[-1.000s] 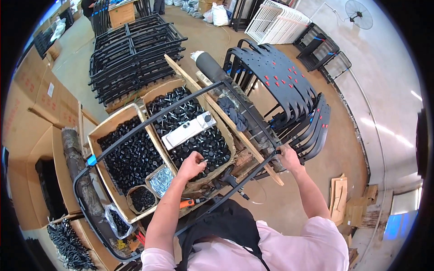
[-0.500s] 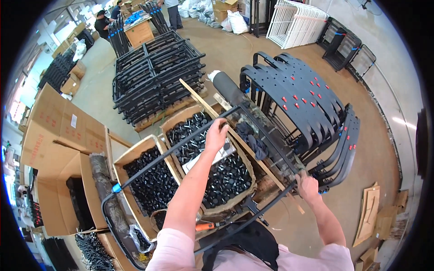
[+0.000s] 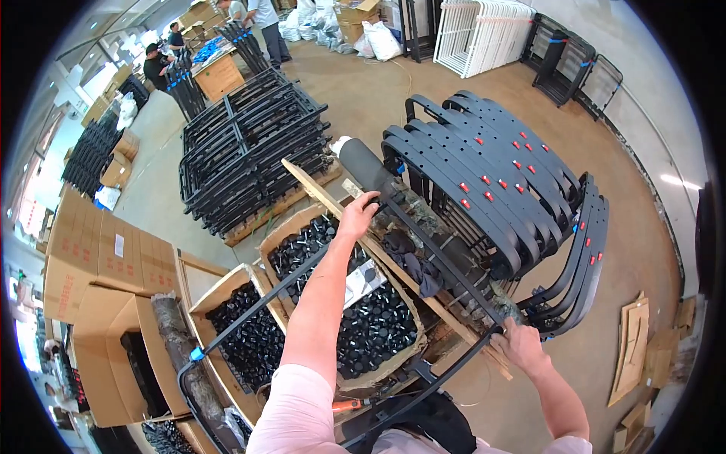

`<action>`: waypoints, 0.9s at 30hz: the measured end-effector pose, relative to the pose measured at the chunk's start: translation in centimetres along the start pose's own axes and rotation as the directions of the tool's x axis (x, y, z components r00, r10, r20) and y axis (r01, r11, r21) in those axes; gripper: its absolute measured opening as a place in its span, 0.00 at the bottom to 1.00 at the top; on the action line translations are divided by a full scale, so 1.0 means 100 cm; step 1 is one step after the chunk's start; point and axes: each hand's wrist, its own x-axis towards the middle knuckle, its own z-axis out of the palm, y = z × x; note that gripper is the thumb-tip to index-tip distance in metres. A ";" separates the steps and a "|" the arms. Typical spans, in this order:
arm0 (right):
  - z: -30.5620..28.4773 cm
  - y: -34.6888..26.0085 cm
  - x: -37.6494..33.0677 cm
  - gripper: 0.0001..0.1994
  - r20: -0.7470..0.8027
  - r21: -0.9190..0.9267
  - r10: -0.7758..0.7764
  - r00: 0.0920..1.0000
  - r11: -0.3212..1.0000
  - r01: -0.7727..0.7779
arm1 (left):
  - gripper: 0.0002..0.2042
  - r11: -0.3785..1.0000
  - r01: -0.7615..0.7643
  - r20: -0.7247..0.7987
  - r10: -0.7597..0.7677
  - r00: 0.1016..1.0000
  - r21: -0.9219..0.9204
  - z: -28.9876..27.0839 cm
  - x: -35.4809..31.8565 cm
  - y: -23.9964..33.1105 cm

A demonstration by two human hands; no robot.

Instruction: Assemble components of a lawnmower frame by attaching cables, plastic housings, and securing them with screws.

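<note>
A black tubular frame (image 3: 439,256) is gripped by right hand (image 3: 520,346) fingers; its far corner is touched by the left hand (image 3: 358,217), grip unclear.

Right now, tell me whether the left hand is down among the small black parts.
No, the left hand is at the far corner of the black frame.

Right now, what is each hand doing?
Left hand: at the far corner of the black frame; grip unclear.
Right hand: closed on the black frame's right corner.
</note>
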 end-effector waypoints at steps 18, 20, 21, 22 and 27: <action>-0.007 -0.023 0.002 0.22 -0.045 -0.087 -0.029 0.999 0.996 0.025 | 0.16 0.985 0.062 -0.057 -0.054 0.997 0.158 0.013 -0.010 0.030; -0.006 -0.021 0.002 0.22 0.054 -0.138 -0.049 0.997 0.989 0.056 | 0.15 0.988 0.015 -0.074 -0.003 0.997 0.155 0.006 -0.004 0.022; -0.005 -0.021 0.004 0.22 0.057 -0.143 -0.041 0.998 0.988 0.049 | 0.15 0.988 -0.014 -0.101 0.030 0.994 0.154 0.007 -0.004 0.019; -0.005 -0.022 0.007 0.22 0.066 -0.197 -0.015 0.998 0.980 0.027 | 0.15 0.996 -0.025 -0.134 0.036 0.990 0.083 0.008 -0.004 0.015; -0.018 -0.032 0.014 0.24 0.123 -0.353 0.118 0.985 0.933 -0.067 | 0.14 0.983 0.171 -0.003 -0.172 0.985 -0.065 0.006 0.002 0.009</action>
